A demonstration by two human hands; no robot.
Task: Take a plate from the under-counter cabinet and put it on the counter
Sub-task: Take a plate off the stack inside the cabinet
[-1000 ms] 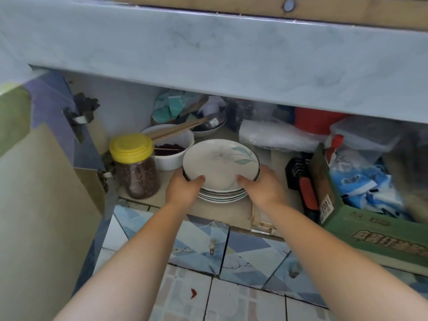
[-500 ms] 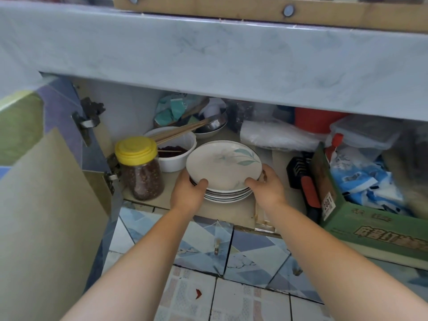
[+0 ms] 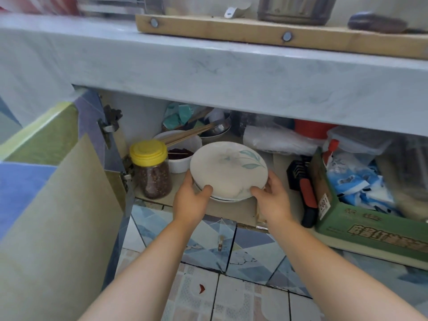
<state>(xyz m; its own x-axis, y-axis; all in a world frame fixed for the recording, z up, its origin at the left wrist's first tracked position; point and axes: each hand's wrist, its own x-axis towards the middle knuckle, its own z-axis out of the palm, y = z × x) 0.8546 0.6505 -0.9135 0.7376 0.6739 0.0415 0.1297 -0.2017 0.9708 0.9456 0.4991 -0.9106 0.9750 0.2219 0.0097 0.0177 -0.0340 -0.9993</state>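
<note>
A white plate (image 3: 228, 169) with a pale green leaf print is tilted up, its near edge lifted off the stack of plates (image 3: 225, 199) on the cabinet shelf. My left hand (image 3: 191, 200) grips its left rim, thumb on top. My right hand (image 3: 272, 200) grips its right rim the same way. The grey marbled counter (image 3: 208, 66) runs across above the open cabinet. The stack under the plate is mostly hidden.
A yellow-lidded jar (image 3: 151, 169) and a white bowl (image 3: 179, 154) with chopsticks stand left of the plates. A green carton (image 3: 361, 218) of packets sits at right. The open cabinet door (image 3: 58, 216) is at left. A wooden board (image 3: 278, 34) lies on the counter.
Both hands have lifted the top plate off the stack and tilted it up. The view has tipped upward, showing the counter top and the board.
</note>
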